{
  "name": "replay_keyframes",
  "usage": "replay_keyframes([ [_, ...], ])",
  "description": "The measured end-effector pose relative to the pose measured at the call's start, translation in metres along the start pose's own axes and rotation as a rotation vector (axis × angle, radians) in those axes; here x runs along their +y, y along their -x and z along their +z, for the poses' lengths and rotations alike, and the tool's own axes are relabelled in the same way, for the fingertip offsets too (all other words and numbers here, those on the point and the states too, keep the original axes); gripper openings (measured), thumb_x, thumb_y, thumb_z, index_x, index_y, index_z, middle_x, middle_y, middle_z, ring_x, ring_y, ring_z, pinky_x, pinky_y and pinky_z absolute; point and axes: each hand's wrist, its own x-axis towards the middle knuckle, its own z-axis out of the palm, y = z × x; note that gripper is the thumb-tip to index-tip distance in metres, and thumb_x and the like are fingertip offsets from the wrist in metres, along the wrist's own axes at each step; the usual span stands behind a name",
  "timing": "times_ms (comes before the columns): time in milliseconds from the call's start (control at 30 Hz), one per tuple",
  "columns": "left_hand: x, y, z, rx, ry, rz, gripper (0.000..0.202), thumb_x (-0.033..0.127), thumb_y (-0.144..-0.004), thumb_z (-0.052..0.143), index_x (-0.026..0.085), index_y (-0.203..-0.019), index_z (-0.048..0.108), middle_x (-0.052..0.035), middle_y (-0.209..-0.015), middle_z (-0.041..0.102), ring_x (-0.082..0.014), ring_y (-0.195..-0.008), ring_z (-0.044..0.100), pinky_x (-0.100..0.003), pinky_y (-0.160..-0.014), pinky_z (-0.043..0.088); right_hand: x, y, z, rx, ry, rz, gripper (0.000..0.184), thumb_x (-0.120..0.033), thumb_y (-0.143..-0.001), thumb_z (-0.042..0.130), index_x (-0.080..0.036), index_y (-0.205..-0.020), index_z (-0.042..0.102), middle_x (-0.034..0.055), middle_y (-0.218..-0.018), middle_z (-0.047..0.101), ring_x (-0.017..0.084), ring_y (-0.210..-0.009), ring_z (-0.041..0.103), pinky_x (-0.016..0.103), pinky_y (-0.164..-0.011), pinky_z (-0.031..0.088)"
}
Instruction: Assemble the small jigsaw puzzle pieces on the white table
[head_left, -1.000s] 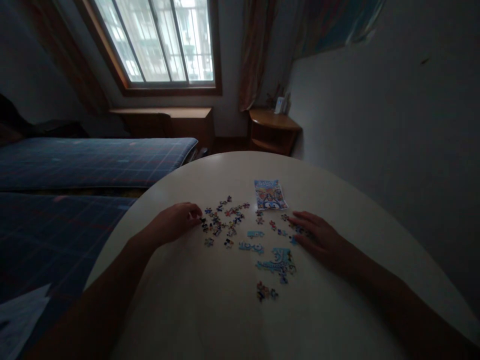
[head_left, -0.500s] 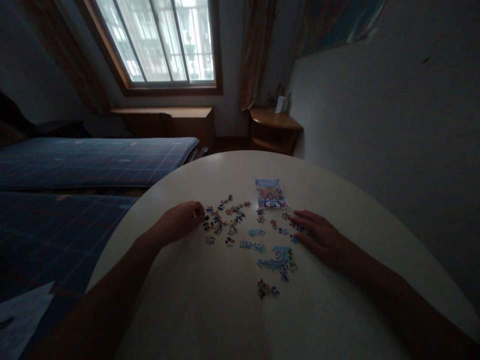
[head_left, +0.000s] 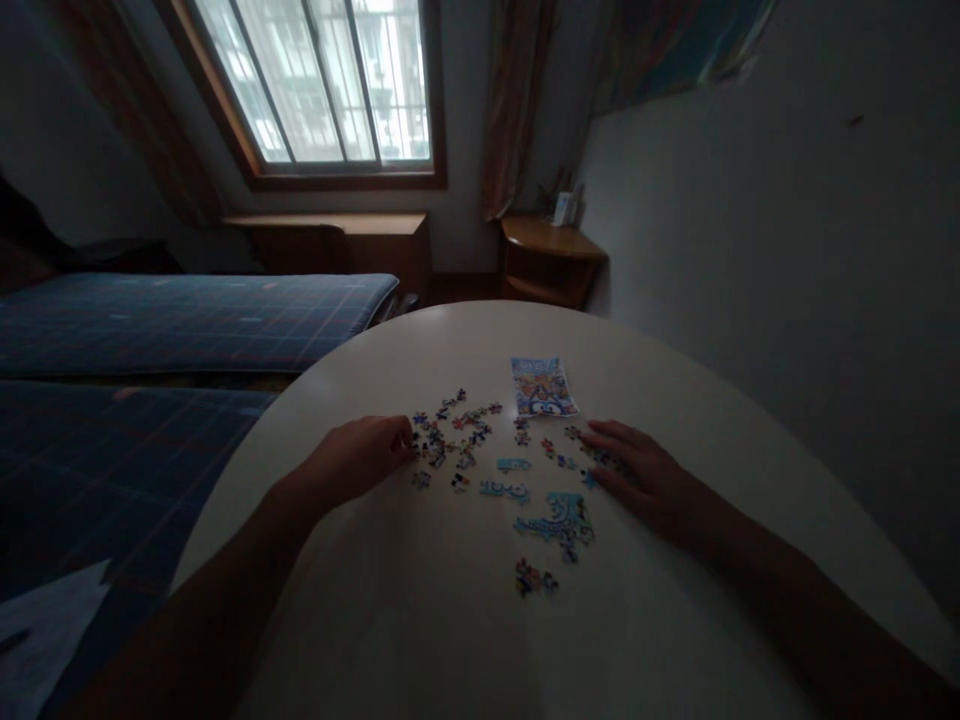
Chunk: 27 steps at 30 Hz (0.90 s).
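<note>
My left hand (head_left: 366, 450) is at the left edge of a pile of loose jigsaw pieces (head_left: 454, 440), fingers curled together; whatever is between the fingertips is hidden. On the right, my right hand (head_left: 634, 462) lies on the table with fingers stretched out, partly covering several loose pieces (head_left: 596, 453). A light-blue piece (head_left: 589, 479) lies by its fingertips. Between the hands are a joined light-blue strip (head_left: 505, 490) and a shorter one (head_left: 513, 464). Nearer me sit a larger joined blue section (head_left: 559, 520) and a small multicoloured cluster (head_left: 527, 577).
A colourful picture sheet (head_left: 543, 387) lies beyond the pieces on the round white table (head_left: 420, 620). Left of the table stands a bed with a blue plaid mattress (head_left: 187, 320), a paper (head_left: 52, 630) on its near part. A corner shelf (head_left: 551, 237) is behind.
My left hand has shifted slightly towards me at the pile's edge, its fingers curling more and covering the edge pieces. My right hand and the joined sections stay put.
</note>
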Motion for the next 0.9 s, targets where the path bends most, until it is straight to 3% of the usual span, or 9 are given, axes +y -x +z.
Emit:
replay_keyframes([
  [300, 0.005, 0.005, -0.006, 0.034, -0.009, 0.05, 0.016, 0.033, -0.086, 0.056, 0.027, -0.091, 0.07, -0.0015, -0.091, 0.072, -0.0201, -0.076, 0.065, -0.029, -0.062, 0.039, 0.002, 0.0, 0.002, 0.005, 0.015, -0.014, 0.051, -0.05, -0.096, 0.043, -0.022, -0.138, 0.054, 0.0138, -0.148, 0.047, 0.032, -0.138, 0.04, 0.058, -0.112, 0.035],
  [433, 0.008, 0.01, -0.006, -0.042, 0.038, 0.132, 0.014, 0.035, -0.081, 0.063, 0.028, -0.091, 0.07, 0.0005, -0.09, 0.073, -0.0196, -0.075, 0.066, -0.027, -0.061, 0.04, 0.001, 0.0, 0.002, 0.0, 0.017, -0.014, 0.053, -0.05, -0.096, 0.042, -0.019, -0.137, 0.055, 0.0157, -0.147, 0.047, 0.032, -0.138, 0.041, 0.058, -0.112, 0.035],
  [600, 0.005, 0.01, -0.001, -0.081, 0.084, 0.186, 0.016, 0.032, -0.079, 0.065, 0.031, -0.094, 0.072, 0.0014, -0.087, 0.073, -0.0198, -0.074, 0.066, -0.027, -0.061, 0.04, -0.001, -0.001, 0.0, 0.01, -0.001, -0.019, 0.051, -0.052, -0.096, 0.043, -0.024, -0.137, 0.055, 0.0132, -0.147, 0.049, 0.033, -0.138, 0.041, 0.06, -0.111, 0.035],
  [900, 0.003, 0.009, 0.003, -0.062, 0.111, 0.254, 0.01, 0.033, -0.08, 0.067, 0.026, -0.086, 0.069, -0.0009, -0.093, 0.071, -0.0213, -0.082, 0.065, -0.029, -0.068, 0.041, 0.002, -0.001, 0.002, 0.014, 0.009, -0.025, 0.051, -0.05, -0.096, 0.044, -0.023, -0.137, 0.055, 0.0143, -0.146, 0.049, 0.032, -0.137, 0.042, 0.058, -0.111, 0.036],
])
